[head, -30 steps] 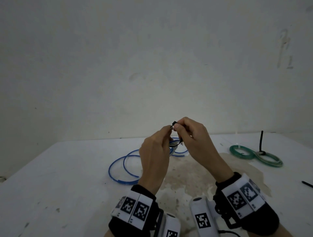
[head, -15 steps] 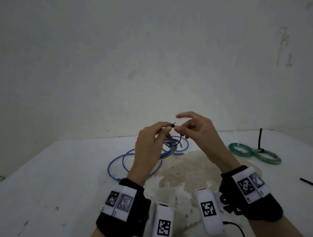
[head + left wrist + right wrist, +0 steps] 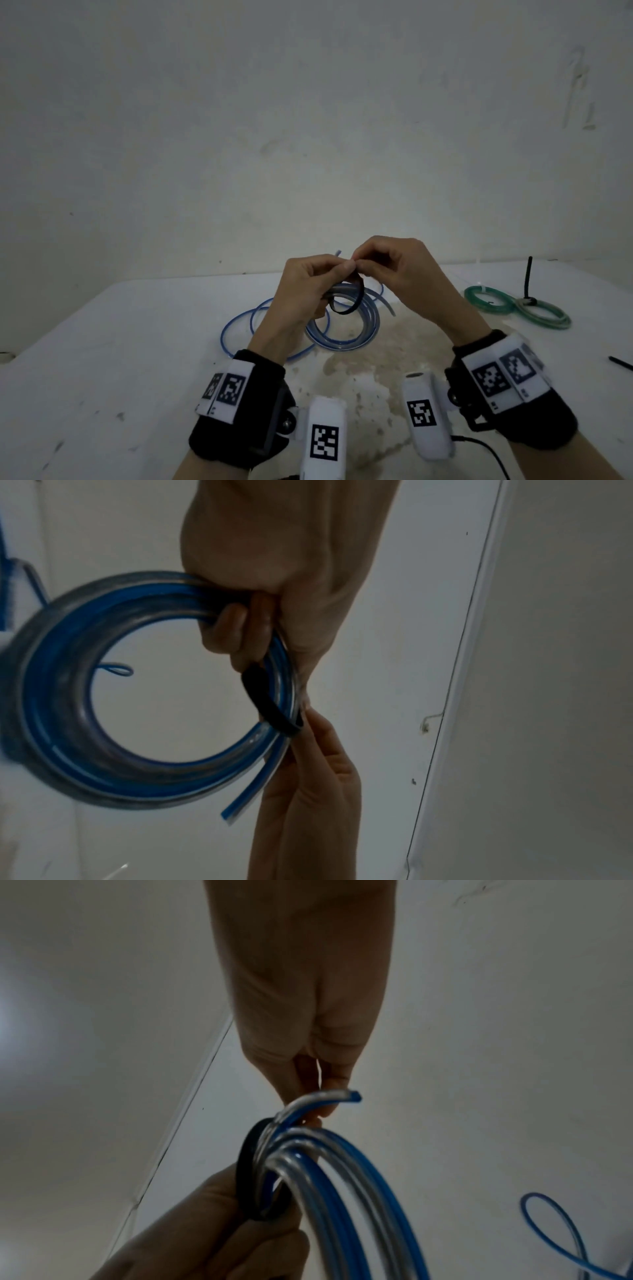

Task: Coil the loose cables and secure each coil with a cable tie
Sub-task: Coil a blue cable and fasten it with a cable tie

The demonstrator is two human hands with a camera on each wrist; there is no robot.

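**Two hands loop a black tie around a coiled blue cable above a white counter**

A person's left hand (image 3: 306, 291) and right hand (image 3: 397, 274) meet in the air above a stained white counter (image 3: 102, 359). The left hand's grip is closed around a coil of glossy blue and clear plastic cable (image 3: 68, 696), fingers curled over the bundled strands. A thin black cable tie (image 3: 346, 305) forms a loose loop around those strands just beside the left fingers. The right hand's grip is a narrow pinch, thumb and fingertips pressed together on the tie's end where the two hands touch. The cable's cut end (image 3: 352, 1095) sticks out past the tie. More of the same blue cable trails down in loose loops (image 3: 246, 329) onto the counter. Well apart on the right lies a green cable coil (image 3: 513, 306), already cinched in the middle by a black tie with its tail upright. A black strip (image 3: 620, 363) lies at the counter's right edge.
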